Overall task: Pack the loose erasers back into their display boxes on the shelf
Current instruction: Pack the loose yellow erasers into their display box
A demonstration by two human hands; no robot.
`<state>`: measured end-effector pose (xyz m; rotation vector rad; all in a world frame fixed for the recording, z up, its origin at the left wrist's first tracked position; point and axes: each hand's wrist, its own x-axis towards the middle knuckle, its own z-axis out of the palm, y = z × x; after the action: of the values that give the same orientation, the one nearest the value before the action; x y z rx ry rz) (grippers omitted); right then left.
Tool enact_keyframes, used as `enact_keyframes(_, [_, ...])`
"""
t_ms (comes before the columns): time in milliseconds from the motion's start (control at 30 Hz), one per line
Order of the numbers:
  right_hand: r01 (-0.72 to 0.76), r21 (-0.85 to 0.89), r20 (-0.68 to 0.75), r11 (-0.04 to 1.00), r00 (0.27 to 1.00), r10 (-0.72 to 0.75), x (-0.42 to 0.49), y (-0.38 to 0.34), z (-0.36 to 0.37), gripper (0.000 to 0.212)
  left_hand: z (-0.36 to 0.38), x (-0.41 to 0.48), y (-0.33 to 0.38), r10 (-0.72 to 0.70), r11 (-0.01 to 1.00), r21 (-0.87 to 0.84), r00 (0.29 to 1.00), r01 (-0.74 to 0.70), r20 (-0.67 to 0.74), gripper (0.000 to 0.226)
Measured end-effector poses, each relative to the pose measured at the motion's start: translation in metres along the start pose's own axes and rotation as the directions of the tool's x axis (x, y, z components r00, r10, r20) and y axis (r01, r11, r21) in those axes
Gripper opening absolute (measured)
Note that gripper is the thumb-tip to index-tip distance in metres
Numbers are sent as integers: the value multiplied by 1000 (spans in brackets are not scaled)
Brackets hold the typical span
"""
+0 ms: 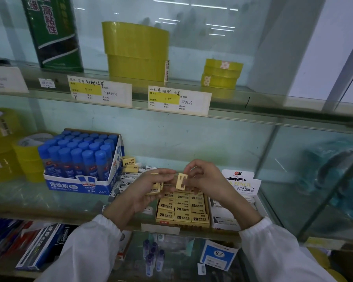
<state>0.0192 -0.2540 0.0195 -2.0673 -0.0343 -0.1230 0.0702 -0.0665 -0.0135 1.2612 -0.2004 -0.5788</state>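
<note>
Right hand [207, 180] fingers pinch one rectangular yellow eraser [180, 181], held upright. Left hand [145, 190] fingers clasp several yellow erasers [155, 188] above the cardboard display box [192, 223] on the glass shelf [69, 204].

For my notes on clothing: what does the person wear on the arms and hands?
Both arms are in loose white long sleeves with gathered elastic cuffs at the wrists. The left hand and right hand are bare: no gloves, and no rings or watch can be seen.
</note>
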Motion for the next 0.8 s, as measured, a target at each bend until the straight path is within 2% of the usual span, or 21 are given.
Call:
enact_keyframes(67, [51,-171,32,984,998,-46,0,0,-3,17,0,1,-1,-2,1000,5,1000,2,-4,28])
enact_keyframes(133, [105,-267,89,958,992,-84,-1,1,-5,20,1,2,-1,-3,1000,19,1000,3,13,28])
enact_keyframes(200, [156,-394,195,906,977,-83,-3,2,-5,34,1,4,-2,-2,1000,13,1000,1,18,30])
enact_keyframes(267, [218,-490,272,844,958,-89,-5,4,-2,33,-1,5,-3,-8,1000,-3,1000,8,0,29])
enact_keyframes(333, [222,-471,273,853,957,-99,-6,5,0,14,-3,6,-3,-16,1000,-27,1000,16,-1,28])
enact_keyframes(433, [176,-413,266,894,962,-67,-6,1,-1,27,-7,8,-5,-17,997,-73,1000,18,17,27])
enact_keyframes(533, [157,-477,284,865,959,-17,-5,-2,-3,36,-7,10,-5,-18,996,-82,999,21,30,28])
enact_keyframes(733, [161,-562,299,812,954,18,-1,-5,-9,18,-9,13,-7,-21,994,-104,999,25,40,28])
enact_keyframes(800, [164,-595,275,787,961,8,2,-3,-12,19,-8,13,-7,-17,992,-124,999,24,51,28])
